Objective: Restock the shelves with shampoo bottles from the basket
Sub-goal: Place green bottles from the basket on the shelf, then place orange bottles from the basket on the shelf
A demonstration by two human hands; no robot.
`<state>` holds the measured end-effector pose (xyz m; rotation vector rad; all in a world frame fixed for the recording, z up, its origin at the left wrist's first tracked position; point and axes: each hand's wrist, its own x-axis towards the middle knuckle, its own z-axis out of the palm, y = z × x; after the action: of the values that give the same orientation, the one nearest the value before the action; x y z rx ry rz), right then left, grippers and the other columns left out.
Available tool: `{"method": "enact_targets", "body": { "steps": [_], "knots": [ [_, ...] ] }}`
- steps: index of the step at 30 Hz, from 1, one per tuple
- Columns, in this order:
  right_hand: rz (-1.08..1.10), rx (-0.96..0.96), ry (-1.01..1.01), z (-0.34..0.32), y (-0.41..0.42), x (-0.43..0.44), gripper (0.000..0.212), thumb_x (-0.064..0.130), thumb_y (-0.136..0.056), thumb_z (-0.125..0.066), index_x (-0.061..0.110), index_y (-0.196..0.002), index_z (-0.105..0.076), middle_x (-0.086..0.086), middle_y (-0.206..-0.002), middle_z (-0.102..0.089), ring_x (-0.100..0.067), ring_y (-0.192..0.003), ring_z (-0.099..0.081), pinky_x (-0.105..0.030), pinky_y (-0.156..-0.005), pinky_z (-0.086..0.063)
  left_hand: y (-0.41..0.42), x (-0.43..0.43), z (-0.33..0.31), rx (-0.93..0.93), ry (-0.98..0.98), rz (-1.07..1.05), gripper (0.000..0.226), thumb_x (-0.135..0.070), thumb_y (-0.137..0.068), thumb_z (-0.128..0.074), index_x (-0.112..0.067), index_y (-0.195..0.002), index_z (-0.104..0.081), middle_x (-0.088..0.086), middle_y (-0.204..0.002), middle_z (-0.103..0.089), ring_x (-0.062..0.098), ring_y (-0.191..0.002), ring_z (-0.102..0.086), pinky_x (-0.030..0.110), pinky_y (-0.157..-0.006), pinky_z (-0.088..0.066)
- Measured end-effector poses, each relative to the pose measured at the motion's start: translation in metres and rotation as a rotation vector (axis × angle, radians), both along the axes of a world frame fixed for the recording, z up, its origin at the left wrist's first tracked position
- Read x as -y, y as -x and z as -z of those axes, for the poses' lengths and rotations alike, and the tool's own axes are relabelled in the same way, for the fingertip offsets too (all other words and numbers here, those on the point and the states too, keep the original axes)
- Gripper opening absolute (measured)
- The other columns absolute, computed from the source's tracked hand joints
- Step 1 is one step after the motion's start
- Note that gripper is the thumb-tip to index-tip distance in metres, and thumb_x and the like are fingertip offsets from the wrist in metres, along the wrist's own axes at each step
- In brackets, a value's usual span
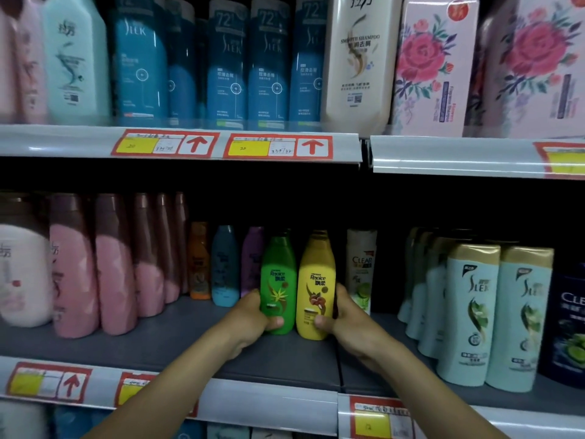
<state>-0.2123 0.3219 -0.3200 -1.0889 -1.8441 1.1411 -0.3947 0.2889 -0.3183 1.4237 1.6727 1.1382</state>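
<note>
A green Rejoice shampoo bottle (pixel 278 280) and a yellow Rejoice shampoo bottle (pixel 316 280) stand upright side by side on the dark middle shelf (pixel 177 340). My left hand (pixel 253 315) grips the lower part of the green bottle, thumb across its front. My right hand (pixel 345 315) grips the lower part of the yellow bottle the same way. Both forearms reach in from the bottom of the view. No basket is in view.
Behind and left stand small orange (pixel 198 261), blue (pixel 224 264) and purple (pixel 252 258) bottles, then pink bottles (pixel 114 267). A white Clear bottle (pixel 361 267) is right of the yellow one, pale green Slek bottles (pixel 471 312) farther right. The upper shelf holds blue bottles (pixel 228 64).
</note>
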Motion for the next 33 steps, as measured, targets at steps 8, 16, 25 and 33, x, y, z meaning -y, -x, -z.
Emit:
{"method": "enact_targets", "body": {
  "steps": [8, 16, 25, 33],
  "knots": [
    [0.152, 0.525, -0.354, 0.000, -0.012, 0.056, 0.058, 0.028, -0.097, -0.052, 0.014, -0.146, -0.024, -0.009, -0.148, -0.034, -0.027, -0.138, -0.033, -0.038, -0.113, -0.031, -0.015, 0.061, -0.002, -0.788, -0.130, -0.174, 0.071, -0.046, -0.092, -0.053, -0.019, -0.147, -0.019, 0.009, -0.144, -0.035, 0.026, -0.134, -0.032, 0.037, -0.106, -0.036],
    [0.233, 0.916, -0.456, 0.026, -0.054, 0.141, 0.064, 0.042, -0.101, -0.036, 0.019, -0.154, -0.007, -0.013, -0.162, 0.003, -0.029, -0.149, 0.004, -0.044, -0.119, -0.007, -0.079, 0.131, 0.035, -1.137, -0.158, -0.060, 0.072, -0.054, -0.096, -0.033, -0.019, -0.152, -0.005, 0.011, -0.158, -0.013, 0.032, -0.146, -0.004, 0.046, -0.117, -0.011],
    [0.271, 0.974, -0.229, 0.166, -0.162, 0.236, 0.062, 0.040, -0.102, -0.037, 0.020, -0.154, -0.007, -0.011, -0.162, 0.002, -0.032, -0.149, 0.003, -0.051, -0.119, -0.012, -0.183, 0.202, 0.186, -1.078, -0.261, 0.265, 0.062, -0.040, -0.094, -0.051, -0.012, -0.146, -0.031, 0.015, -0.150, -0.032, 0.035, -0.143, -0.019, 0.048, -0.111, -0.028],
    [0.239, 0.974, 0.177, 0.309, -0.238, 0.252, 0.057, 0.034, -0.098, -0.045, 0.009, -0.147, -0.027, -0.022, -0.151, -0.029, -0.035, -0.143, -0.023, -0.044, -0.114, -0.029, -0.233, 0.200, 0.338, -0.866, 0.369, 0.620, 0.044, -0.020, -0.094, -0.051, -0.007, -0.135, -0.043, 0.016, -0.140, -0.045, 0.031, -0.128, -0.044, 0.028, -0.101, -0.032]
  ]
}}
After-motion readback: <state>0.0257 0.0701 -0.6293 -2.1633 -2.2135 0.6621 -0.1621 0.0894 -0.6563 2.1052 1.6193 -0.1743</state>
